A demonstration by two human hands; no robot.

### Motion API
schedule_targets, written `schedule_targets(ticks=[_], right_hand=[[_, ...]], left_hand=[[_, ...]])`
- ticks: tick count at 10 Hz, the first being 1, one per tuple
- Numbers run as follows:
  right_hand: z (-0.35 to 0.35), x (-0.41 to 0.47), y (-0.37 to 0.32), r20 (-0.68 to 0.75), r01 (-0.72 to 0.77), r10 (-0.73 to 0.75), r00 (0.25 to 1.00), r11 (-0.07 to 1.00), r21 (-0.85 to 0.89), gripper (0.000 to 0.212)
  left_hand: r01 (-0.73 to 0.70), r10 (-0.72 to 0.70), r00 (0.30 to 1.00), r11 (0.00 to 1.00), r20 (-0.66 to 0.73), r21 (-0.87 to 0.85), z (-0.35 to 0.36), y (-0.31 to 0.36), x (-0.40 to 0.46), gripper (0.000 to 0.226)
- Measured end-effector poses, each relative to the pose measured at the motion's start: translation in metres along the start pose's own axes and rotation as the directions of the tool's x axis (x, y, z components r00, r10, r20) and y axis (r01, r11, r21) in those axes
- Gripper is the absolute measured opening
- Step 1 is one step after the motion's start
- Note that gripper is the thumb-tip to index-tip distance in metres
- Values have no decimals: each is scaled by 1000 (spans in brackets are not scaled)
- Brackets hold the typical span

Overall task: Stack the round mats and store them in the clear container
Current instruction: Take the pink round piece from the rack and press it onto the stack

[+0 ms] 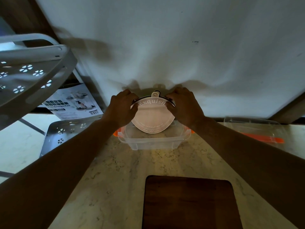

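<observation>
A stack of round mats [152, 115], pink on the near face with white lettering and a small hanging tab on top, stands tilted on edge with its lower rim inside the clear container [153, 140]. A darker mat edge shows behind the pink one. My left hand [123, 108] grips the stack's upper left rim. My right hand [183, 105] grips its upper right rim. The container has orange clips on both sides and sits on the marble counter against the white wall.
A clear lid with an orange clip [257, 131] lies to the right on the counter. A dark wooden board [189, 202] lies near the front edge. A white perforated rack [31, 75] and a printed box [72, 103] stand at the left.
</observation>
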State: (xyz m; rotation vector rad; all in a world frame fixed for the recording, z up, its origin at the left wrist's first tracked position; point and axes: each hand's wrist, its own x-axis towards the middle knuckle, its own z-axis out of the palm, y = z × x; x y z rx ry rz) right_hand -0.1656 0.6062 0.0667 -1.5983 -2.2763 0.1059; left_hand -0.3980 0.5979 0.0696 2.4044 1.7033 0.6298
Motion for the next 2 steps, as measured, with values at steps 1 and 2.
schedule_targets(ticks=[1,2], right_hand=[[1,-2,-1,-26,11,-11,1000,1000,-5,27],[1,-2,1,-53,8,-9,999,1000,-21,31]], left_hand=[[-10,10,1000,1000,-14,17,-2,0,-3,19],[-7,9,999,999,-44,36,-1,-3,-4,23]])
